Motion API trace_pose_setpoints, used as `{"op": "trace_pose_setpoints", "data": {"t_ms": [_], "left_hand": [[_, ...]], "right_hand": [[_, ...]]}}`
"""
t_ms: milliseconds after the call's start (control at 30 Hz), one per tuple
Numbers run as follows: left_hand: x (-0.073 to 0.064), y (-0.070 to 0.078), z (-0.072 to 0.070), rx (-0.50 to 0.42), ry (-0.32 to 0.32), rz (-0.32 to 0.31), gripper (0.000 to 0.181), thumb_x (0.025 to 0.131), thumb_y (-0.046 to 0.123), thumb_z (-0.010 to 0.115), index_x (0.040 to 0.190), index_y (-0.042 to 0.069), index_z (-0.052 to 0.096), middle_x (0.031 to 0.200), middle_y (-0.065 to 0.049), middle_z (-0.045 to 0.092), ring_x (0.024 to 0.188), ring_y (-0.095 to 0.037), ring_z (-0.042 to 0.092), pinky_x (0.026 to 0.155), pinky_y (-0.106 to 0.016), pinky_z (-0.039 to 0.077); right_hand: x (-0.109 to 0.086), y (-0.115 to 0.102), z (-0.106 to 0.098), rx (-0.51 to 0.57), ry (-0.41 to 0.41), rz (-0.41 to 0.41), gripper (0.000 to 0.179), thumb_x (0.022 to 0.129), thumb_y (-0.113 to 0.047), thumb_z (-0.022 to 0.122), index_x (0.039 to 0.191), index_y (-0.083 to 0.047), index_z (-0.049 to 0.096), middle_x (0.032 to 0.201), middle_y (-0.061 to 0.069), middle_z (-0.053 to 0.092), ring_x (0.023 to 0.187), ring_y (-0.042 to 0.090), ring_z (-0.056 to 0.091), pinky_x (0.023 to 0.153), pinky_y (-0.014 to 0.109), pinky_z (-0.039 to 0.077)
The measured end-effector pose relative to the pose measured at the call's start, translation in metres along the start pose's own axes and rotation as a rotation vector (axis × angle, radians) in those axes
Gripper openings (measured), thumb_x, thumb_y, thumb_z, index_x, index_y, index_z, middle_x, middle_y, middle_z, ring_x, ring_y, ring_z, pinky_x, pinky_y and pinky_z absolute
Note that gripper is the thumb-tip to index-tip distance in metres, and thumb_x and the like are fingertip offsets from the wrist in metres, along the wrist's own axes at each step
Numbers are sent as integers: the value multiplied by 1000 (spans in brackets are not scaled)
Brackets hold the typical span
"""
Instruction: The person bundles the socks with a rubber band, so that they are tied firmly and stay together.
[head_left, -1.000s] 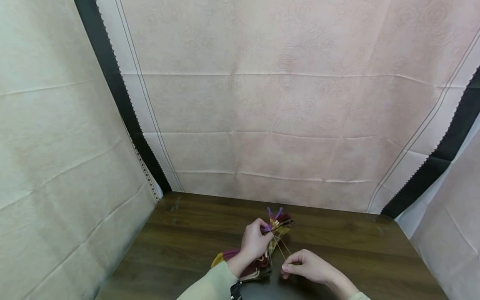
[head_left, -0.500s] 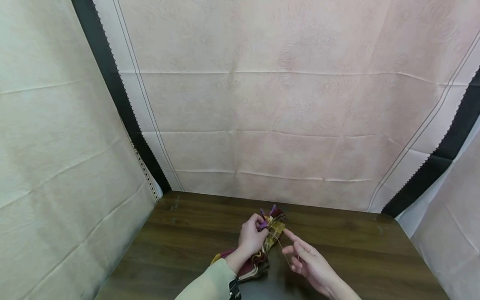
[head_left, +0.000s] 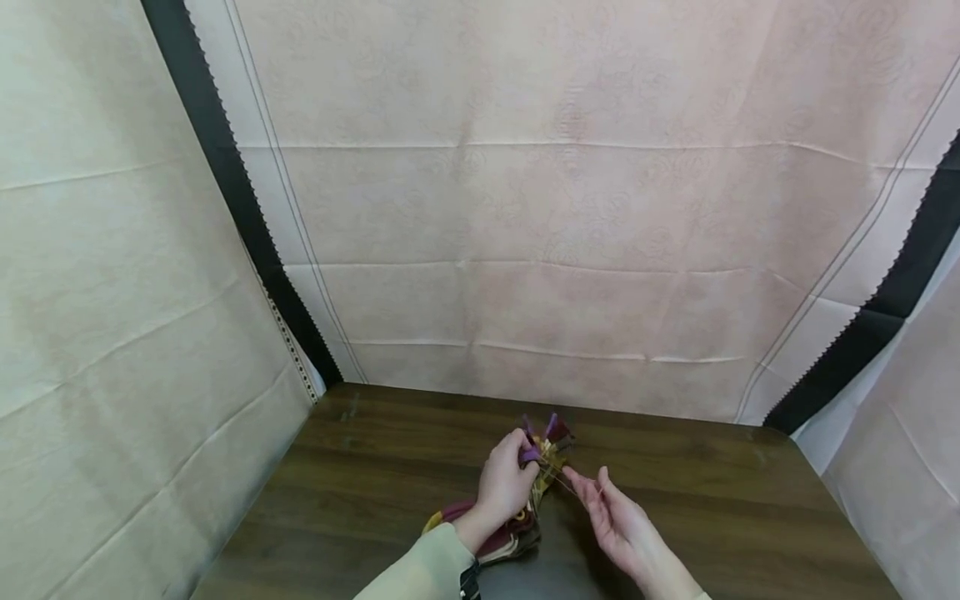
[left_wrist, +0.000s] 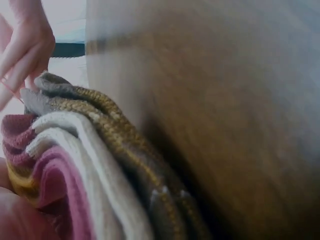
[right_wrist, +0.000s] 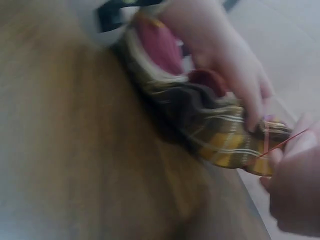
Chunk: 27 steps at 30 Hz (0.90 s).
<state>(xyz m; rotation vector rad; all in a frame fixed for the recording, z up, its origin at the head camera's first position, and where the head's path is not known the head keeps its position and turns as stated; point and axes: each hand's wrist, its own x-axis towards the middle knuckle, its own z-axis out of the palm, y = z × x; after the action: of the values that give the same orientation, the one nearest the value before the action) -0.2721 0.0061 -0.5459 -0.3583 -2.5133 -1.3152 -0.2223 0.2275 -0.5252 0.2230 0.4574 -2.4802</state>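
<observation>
A bundle of folded knitted socks [head_left: 498, 543] in maroon, cream, brown and yellow plaid lies across the table, its narrow end pointing away from me. My left hand [head_left: 504, 483] grips that end beside a purple strip [head_left: 530, 456]. In the left wrist view the stacked layers of the socks [left_wrist: 100, 150] curve side by side. A thin reddish elastic band [right_wrist: 285, 144] stretches from the narrow end to my right hand [head_left: 621, 527]. Its fingers are fairly straight, with the band passing over them, and the thumb stands apart. The band's path behind the bundle is hidden.
The dark wooden table [head_left: 390, 467] has its far edge just beyond the bundle. Pale cloth [head_left: 570, 250] hangs behind it, with another cloth [head_left: 135, 333] on the left. A dark strap [head_left: 470, 581] circles the left wrist.
My right hand has gone from pinching the band to extended fingers, turning and moving up closer to the narrow end. My left hand keeps its grip, with the bundle shifted slightly left.
</observation>
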Motion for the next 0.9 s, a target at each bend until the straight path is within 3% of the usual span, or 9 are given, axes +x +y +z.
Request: {"op": "trace_pose_setpoints", "data": {"t_ms": [133,233,300,367,500,567,633,767,900], "left_hand": [[-4,2,2,39,-86,88,22,95,2,74,100,19,61,136,0,72,66,-4,54,57,-24,45],[-7,4,1,86,-179,137,21,97,5,74,104,21,62,143,3,68,61,-3,47,55,-22,40],[-8,5,1,132,-232,178,22,97,6,75,108,23,64,138,7,70,63,-2,47,56,-22,40],[-8,7,0,190,-291,223,24,98,9,75,114,24,66,124,11,74,66,-2,47,58,-22,39],[-8,10,-1,255,-404,271,32,100,13,73,128,26,67,97,17,68,65,-3,46,56,-23,38],[-9,12,-2,261,-445,271,36,101,14,73,134,27,65,90,19,62,63,-3,46,54,-23,37],[-9,13,-2,269,-478,275,30,102,15,72,129,27,65,86,18,60,62,-3,44,53,-23,35],[-10,13,-2,314,-500,316,31,103,18,73,130,29,65,89,17,62,67,-1,47,56,-22,37],[-10,12,-2,331,-513,347,45,103,19,74,144,31,62,99,17,68,76,3,54,61,-20,44]], "right_hand": [[0,-10,-2,-46,141,-20,38,110,-41,45,119,-4,47,122,29,72,97,9,77,97,7,45],[-1,-20,-8,-196,179,-23,64,108,-50,49,144,-1,28,123,32,69,98,8,76,99,8,44],[-2,-25,-11,-315,196,-17,95,107,-56,51,159,9,7,125,33,67,102,10,75,100,9,44],[-5,-31,-14,-453,192,-15,112,107,-61,50,159,17,-12,133,37,60,109,15,74,103,11,44],[-10,-39,-17,-687,187,1,118,108,-66,45,154,23,-16,159,49,23,120,27,72,105,17,47],[-13,-41,-18,-767,193,-3,120,108,-67,44,151,26,-19,161,51,2,118,27,72,104,19,49],[-14,-42,-19,-831,232,-4,122,107,-70,44,151,28,-14,157,51,24,109,19,73,100,18,52],[-14,-45,-23,-885,259,-22,120,107,-71,41,151,31,-3,136,31,60,102,10,70,99,22,55],[-13,-47,-29,-871,205,-22,111,109,-69,38,155,27,4,139,31,63,114,16,70,106,27,52]]}}
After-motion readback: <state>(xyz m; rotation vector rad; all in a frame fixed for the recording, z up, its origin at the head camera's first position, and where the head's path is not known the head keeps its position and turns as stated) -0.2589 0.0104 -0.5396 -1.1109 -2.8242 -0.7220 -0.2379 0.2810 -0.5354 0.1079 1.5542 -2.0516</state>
